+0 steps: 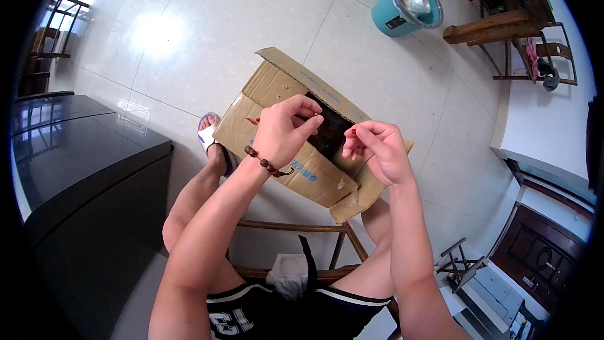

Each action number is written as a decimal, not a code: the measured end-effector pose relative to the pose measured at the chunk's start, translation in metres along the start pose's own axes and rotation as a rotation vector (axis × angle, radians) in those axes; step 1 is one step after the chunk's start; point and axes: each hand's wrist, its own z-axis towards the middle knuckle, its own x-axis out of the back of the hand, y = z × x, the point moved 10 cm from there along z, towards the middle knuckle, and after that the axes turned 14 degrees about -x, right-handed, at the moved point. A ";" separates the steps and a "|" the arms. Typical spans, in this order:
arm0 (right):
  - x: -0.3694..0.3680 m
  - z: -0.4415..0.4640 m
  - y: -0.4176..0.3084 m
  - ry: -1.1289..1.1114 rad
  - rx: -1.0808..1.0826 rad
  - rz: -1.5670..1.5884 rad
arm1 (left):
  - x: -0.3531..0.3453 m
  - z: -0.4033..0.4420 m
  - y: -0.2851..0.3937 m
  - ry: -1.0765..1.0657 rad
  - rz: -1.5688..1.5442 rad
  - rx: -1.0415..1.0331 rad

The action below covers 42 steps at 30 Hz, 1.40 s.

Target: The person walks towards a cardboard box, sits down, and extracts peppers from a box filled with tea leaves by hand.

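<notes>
A cardboard box (270, 97) with open flaps stands on the floor between my legs, its inside dark. My left hand (289, 127), with a beaded bracelet (267, 165) at the wrist, is over the box's left part. Its thumb and fingers pinch something small and reddish, too small to name. To the right, my right hand (376, 148) is over the opening, fingers curled, with a small reddish bit at the thumb and forefinger. The hands are apart. A thin red thing (253, 121) shows just left of my left hand.
A teal bin (391, 14) with a liner stands on the tiled floor at the upper right. Wooden furniture (497, 28) is at the right edge. A glossy black cabinet (88, 145) stands at the left. A wooden frame (292, 226) crosses below the box.
</notes>
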 end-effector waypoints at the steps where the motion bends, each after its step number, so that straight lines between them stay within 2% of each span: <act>1: 0.001 0.000 0.000 0.001 0.000 0.000 | 0.000 0.000 0.000 -0.002 -0.001 0.006; 7: -0.003 0.006 0.004 -0.039 0.012 0.075 | 0.000 0.000 0.001 0.001 -0.002 0.008; 9: 0.006 0.002 -0.005 0.386 0.113 -0.624 | 0.001 -0.001 0.000 0.002 -0.001 0.008; 10: 0.003 0.002 -0.005 0.385 0.113 -0.624 | 0.001 -0.001 0.000 0.001 0.008 0.005; 12: -0.010 -0.004 -0.017 0.510 0.206 -1.011 | 0.002 -0.001 0.001 -0.001 0.017 0.002; 17: -0.009 -0.004 -0.016 0.548 0.228 -1.038 | 0.003 -0.001 0.002 0.003 0.029 0.004; 23: -0.011 0.005 -0.008 0.613 0.085 -1.221 | 0.011 -0.001 0.001 0.016 0.026 -0.001; 25: -0.025 0.011 -0.005 0.542 0.188 -1.135 | 0.020 0.000 -0.002 0.036 0.005 0.003; 32: -0.065 0.054 0.033 0.385 0.220 -1.144 | 0.070 0.000 -0.011 0.098 -0.036 0.052; 36: -0.083 0.078 0.049 0.406 0.118 -1.214 | 0.084 -0.003 -0.012 0.061 -0.081 0.056; 42: -0.091 0.106 0.065 0.430 0.231 -1.178 | 0.103 -0.003 0.002 0.068 0.025 0.071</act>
